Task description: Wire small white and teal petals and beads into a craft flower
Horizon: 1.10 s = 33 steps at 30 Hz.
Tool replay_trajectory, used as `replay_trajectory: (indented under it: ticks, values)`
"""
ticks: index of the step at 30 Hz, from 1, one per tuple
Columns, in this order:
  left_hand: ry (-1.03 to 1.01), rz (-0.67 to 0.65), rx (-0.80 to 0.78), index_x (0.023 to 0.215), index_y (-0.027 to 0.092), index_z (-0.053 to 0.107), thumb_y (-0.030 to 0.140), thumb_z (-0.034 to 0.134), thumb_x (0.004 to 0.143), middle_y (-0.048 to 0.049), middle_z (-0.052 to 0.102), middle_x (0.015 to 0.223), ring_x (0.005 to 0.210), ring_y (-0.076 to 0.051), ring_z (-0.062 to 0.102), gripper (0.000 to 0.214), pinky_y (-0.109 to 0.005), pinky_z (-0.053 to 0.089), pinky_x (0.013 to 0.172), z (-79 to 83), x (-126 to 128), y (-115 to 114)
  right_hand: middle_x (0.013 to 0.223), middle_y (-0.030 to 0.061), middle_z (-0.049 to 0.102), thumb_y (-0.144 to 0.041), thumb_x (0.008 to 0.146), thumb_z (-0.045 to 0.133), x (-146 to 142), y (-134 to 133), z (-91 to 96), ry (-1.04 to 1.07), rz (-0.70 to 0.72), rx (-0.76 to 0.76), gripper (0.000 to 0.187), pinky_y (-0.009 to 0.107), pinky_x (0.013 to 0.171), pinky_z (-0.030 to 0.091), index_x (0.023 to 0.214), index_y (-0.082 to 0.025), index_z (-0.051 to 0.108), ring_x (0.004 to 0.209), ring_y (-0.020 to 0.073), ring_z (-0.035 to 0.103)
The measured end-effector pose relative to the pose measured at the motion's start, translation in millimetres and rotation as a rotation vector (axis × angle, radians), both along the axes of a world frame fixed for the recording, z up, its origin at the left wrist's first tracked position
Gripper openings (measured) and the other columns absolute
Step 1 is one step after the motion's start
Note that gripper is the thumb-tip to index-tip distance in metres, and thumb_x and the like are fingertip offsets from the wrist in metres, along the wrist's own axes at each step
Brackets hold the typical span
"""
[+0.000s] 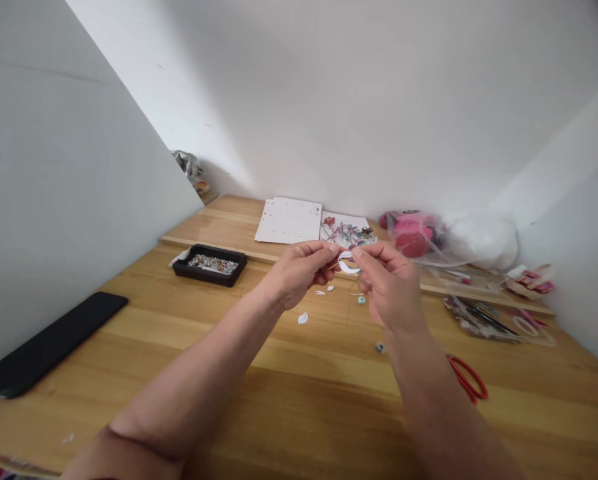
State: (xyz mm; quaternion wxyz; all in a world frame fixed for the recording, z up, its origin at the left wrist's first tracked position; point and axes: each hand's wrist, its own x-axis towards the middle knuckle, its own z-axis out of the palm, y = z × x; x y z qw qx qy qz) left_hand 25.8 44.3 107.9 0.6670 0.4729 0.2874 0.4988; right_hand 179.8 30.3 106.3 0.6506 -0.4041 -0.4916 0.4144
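My left hand and my right hand meet above the middle of the wooden table, fingers pinched together on a small curved white paper piece. Several small white paper scraps lie on the table just below my hands. A tiny teal bead sits under my right hand, and a small grey bead lies nearer to me beside my right wrist.
A black tray of beads stands at the left, a black phone near the left wall. White sheets and a flower picture lie at the back. Red scissors, plastic bags and pink items crowd the right.
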Motion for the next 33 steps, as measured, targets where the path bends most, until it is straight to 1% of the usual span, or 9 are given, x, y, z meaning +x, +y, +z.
replay_trajectory:
  ticks: [3, 6, 11, 17, 21, 24, 26, 29, 33]
  values:
    - [0.017, 0.025, 0.044, 0.073, 0.013, 0.069, 0.038, 0.079, 0.08, -0.0003, 0.061, 0.065, 0.056, -0.006, 0.048, 0.027, -0.02, 0.033, 0.053, -0.8, 0.4, 0.2, 0.051, -0.0066, 0.047, -0.036, 0.071, 0.084, -1.0, -0.6, 0.9, 0.016, 0.007, -0.013, 0.025, 0.022, 0.042, 0.02, 0.072, -0.018, 0.067, 0.044, 0.0052, 0.03]
    - [0.026, 0.05, 0.086, 0.074, 0.014, 0.07, 0.037, 0.084, 0.075, 0.0009, 0.06, 0.065, 0.057, -0.005, 0.047, 0.026, -0.02, 0.033, 0.054, -1.4, 2.2, -0.2, 0.049, -0.0071, 0.046, -0.034, 0.071, 0.083, -1.1, -0.8, 0.9, 0.017, 0.007, -0.021, 0.023, 0.022, 0.042, 0.019, 0.072, -0.018, 0.067, 0.043, 0.0051, 0.029]
    - [-0.004, 0.092, 0.102, 0.071, 0.015, 0.069, 0.036, 0.089, 0.068, 0.0024, 0.058, 0.064, 0.053, -0.005, 0.041, 0.03, -0.021, 0.03, 0.051, -4.6, 7.5, 0.0, 0.046, -0.0074, 0.045, -0.031, 0.073, 0.081, -1.6, -0.1, -0.8, 0.018, 0.012, -0.014, 0.019, 0.023, 0.041, 0.018, 0.071, -0.019, 0.067, 0.042, 0.0048, 0.027]
    - [0.023, 0.119, 0.088, 0.071, 0.015, 0.069, 0.032, 0.083, 0.071, 0.0015, 0.059, 0.062, 0.053, -0.005, 0.041, 0.023, -0.022, 0.03, 0.052, -5.9, 8.6, 0.5, 0.047, -0.0079, 0.043, -0.033, 0.073, 0.084, -1.8, -0.6, -1.6, 0.018, 0.012, -0.024, 0.022, 0.023, 0.042, 0.018, 0.071, -0.019, 0.068, 0.042, 0.0048, 0.028]
    - [0.013, 0.099, 0.048, 0.071, 0.015, 0.07, 0.031, 0.08, 0.073, 0.0005, 0.059, 0.063, 0.055, -0.006, 0.045, 0.019, -0.022, 0.03, 0.053, -5.6, 6.9, 1.0, 0.045, -0.0084, 0.041, -0.033, 0.07, 0.085, -2.3, -1.2, 0.3, 0.03, 0.0, -0.038, 0.023, 0.023, 0.042, 0.016, 0.07, -0.018, 0.067, 0.042, 0.0048, 0.026]
    - [-0.008, 0.074, 0.045, 0.071, 0.015, 0.07, 0.038, 0.082, 0.073, 0.0005, 0.058, 0.062, 0.056, -0.006, 0.045, 0.026, -0.022, 0.029, 0.053, -7.0, 6.9, 1.9, 0.046, -0.0083, 0.042, -0.032, 0.07, 0.084, -2.5, -1.2, 0.8, 0.031, -0.004, -0.04, 0.022, 0.023, 0.042, 0.016, 0.069, -0.018, 0.067, 0.042, 0.0048, 0.027]
    - [-0.012, 0.077, 0.067, 0.07, 0.015, 0.069, 0.039, 0.086, 0.07, 0.001, 0.057, 0.062, 0.055, -0.006, 0.043, 0.03, -0.022, 0.029, 0.052, -8.0, 7.6, 2.0, 0.046, -0.0079, 0.044, -0.031, 0.07, 0.082, -2.3, -1.2, 0.4, 0.022, -0.006, -0.039, 0.02, 0.023, 0.042, 0.016, 0.069, -0.018, 0.066, 0.042, 0.005, 0.028]
    - [-0.017, 0.092, 0.088, 0.07, 0.015, 0.069, 0.038, 0.088, 0.068, 0.0012, 0.058, 0.064, 0.054, -0.005, 0.04, 0.03, -0.023, 0.028, 0.052, -8.7, 8.8, 1.5, 0.047, -0.0078, 0.044, -0.031, 0.072, 0.082, -2.0, -1.6, -0.3, 0.014, 0.006, -0.033, 0.02, 0.023, 0.042, 0.017, 0.07, -0.018, 0.067, 0.042, 0.0052, 0.028]
    - [-0.002, 0.105, 0.065, 0.07, 0.015, 0.07, 0.035, 0.087, 0.069, 0.0009, 0.059, 0.064, 0.055, -0.005, 0.041, 0.026, -0.023, 0.029, 0.054, -7.7, 8.8, 1.0, 0.047, -0.0078, 0.043, -0.033, 0.071, 0.083, -1.7, -2.6, 0.4, 0.031, 0.031, -0.036, 0.022, 0.023, 0.042, 0.018, 0.07, -0.018, 0.066, 0.043, 0.0055, 0.028]
